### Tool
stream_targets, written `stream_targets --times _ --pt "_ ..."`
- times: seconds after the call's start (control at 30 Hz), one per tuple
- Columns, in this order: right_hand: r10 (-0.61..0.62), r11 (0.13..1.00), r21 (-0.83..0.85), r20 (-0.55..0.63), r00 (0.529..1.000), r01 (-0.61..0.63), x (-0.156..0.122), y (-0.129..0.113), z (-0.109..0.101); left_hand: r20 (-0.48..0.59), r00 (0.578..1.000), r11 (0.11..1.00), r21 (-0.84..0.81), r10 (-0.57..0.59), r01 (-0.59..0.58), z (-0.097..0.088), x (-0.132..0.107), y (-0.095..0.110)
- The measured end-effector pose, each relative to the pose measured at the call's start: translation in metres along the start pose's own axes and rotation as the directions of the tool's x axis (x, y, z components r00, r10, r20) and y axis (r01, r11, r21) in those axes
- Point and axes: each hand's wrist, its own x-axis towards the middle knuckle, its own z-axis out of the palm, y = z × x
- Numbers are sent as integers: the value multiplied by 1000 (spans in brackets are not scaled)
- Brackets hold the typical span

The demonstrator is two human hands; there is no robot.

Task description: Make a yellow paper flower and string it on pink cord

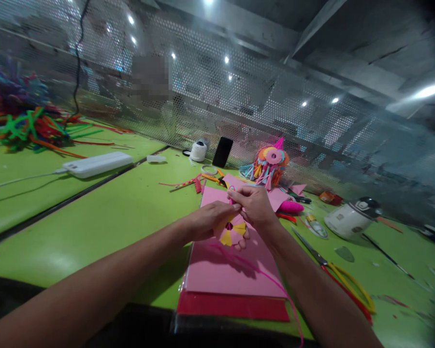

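Over a stack of pink paper sheets (217,275), both hands come together around a small round paper piece (233,236) with pink and yellow segments and a dark centre. My left hand (208,220) is closed on this paper disc; most of its fingers lie behind it. My right hand (256,203) pinches pink yarn (261,273) between thumb and finger, just above the disc. A small yarn loop stands up over the fingertips. The yarn's long tail hangs across the pink paper and runs down past the near table edge.
Scissors (322,263) with red and yellow handles lie at right, near a white container (350,220) with a dark top. A fringed paper ornament (273,157) and a phone (223,152) stand behind. At left are a white power bank (97,164) and pipe cleaners (32,128).
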Motion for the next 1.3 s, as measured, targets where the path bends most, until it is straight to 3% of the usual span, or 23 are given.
stream_targets --times 0.2,0.37,0.47,0.6,0.67,0.73,0.83,1.13,1.3 --pt "139 972 188 8 990 -138 2 -2 2 59 997 999 0 42 -42 -9 2 -2" --pt "160 977 137 43 986 -164 9 5 -5 -27 999 994 -102 36 -39 -17 5 0" --pt "138 988 82 -60 989 -133 10 11 -13 -116 990 987 -129 75 -90 -20 6 3" --pt "13 1000 -20 -221 975 -18 -3 9 -21 -182 973 977 -135 138 -164 -22 6 3" --pt "-16 999 -47 -165 986 8 -14 5 -20 -187 965 969 -131 182 -208 -22 6 2" --pt "29 1000 2 -21 999 -29 -24 2 -15 -180 961 966 -112 211 -234 -21 6 0" --pt "119 986 95 156 981 -135 -32 4 -6 -197 959 975 -50 204 -218 -20 5 -1" --pt "185 956 210 116 976 -206 -32 19 4 -254 932 963 142 259 -229 -17 5 1" --pt "201 947 240 82 976 -215 -30 29 6 -384 820 842 502 423 -200 -21 8 -2"
